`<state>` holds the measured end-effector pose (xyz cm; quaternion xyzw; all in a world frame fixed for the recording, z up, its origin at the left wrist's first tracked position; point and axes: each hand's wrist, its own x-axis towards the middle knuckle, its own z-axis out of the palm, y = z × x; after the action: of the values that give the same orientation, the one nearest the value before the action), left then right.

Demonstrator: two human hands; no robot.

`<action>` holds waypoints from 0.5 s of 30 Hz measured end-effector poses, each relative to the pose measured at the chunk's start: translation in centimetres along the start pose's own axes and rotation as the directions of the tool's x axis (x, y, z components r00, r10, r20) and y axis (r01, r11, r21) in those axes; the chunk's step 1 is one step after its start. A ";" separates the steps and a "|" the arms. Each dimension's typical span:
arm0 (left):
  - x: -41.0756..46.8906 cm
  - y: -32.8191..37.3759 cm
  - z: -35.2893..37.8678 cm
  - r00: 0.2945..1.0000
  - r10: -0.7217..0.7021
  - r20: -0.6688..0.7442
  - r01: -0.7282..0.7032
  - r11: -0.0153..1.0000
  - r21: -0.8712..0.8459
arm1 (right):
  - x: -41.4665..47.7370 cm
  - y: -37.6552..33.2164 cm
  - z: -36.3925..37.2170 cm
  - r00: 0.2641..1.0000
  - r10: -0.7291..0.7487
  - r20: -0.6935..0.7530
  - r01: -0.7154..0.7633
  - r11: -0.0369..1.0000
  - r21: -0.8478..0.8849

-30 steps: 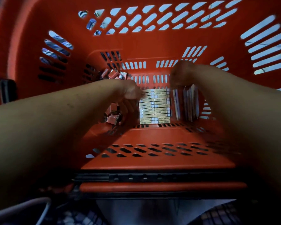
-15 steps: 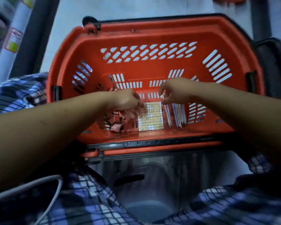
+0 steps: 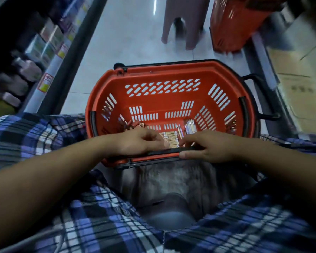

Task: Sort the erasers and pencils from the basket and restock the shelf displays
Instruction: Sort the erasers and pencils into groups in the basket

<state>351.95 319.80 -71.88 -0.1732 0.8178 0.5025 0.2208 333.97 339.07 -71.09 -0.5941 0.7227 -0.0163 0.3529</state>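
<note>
An orange shopping basket (image 3: 164,70) stands on the floor in front of me. On its bottom lie a block of stacked yellow boxes (image 3: 169,136), upright pencil packs (image 3: 189,125) to their right, and small reddish erasers (image 3: 136,124) at the left. My right hand (image 3: 208,147) grips the black handle (image 3: 164,152) along the near rim, thumb beneath and fingers above. My left hand (image 3: 139,143) lies over the same rim with its fingers curled down. Whether they hold anything is hidden.
Shelves with goods (image 3: 35,44) run along the left. A pink plastic stool (image 3: 182,21) and a second orange basket (image 3: 233,24) stand on the tiled floor beyond. Cardboard boxes (image 3: 297,84) sit at the right. My checked clothing (image 3: 98,225) fills the foreground.
Both hands have come up from the basket's bottom to its near rim. The view has pulled back and up, so the whole basket and the aisle show.
</note>
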 end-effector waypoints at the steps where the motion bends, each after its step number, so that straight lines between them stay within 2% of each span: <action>1: -0.3 -0.1 0.3 1.000 0.014 0.013 -0.014 1.000 0.009 | 0.1 -0.1 0.3 1.000 -0.003 0.001 0.003 0.999 -0.037; 9: -2.1 -1.1 1.5 0.990 0.119 -0.071 -0.109 0.986 0.122 | 0.7 0.2 1.5 0.993 -0.030 -0.114 0.004 0.976 -0.218; 11: -2.5 -0.8 1.6 0.990 0.117 -0.076 -0.089 0.949 0.304 | 1.0 0.1 1.5 0.988 -0.044 -0.148 0.006 0.969 -0.247; 13: -2.9 -0.6 1.9 0.984 0.139 -0.113 -0.063 0.859 0.508 | 1.4 0.0 1.6 0.983 -0.048 -0.175 0.001 0.965 -0.261; 15: -3.0 -0.8 2.3 0.965 0.196 -0.171 -0.045 0.772 0.634 | 1.7 0.3 1.5 0.979 -0.043 -0.199 -0.012 0.964 -0.267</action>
<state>355.32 321.71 -71.75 -0.0933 0.9670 0.1929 0.1377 334.46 338.26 -73.19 -0.6370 0.7458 0.0178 0.1942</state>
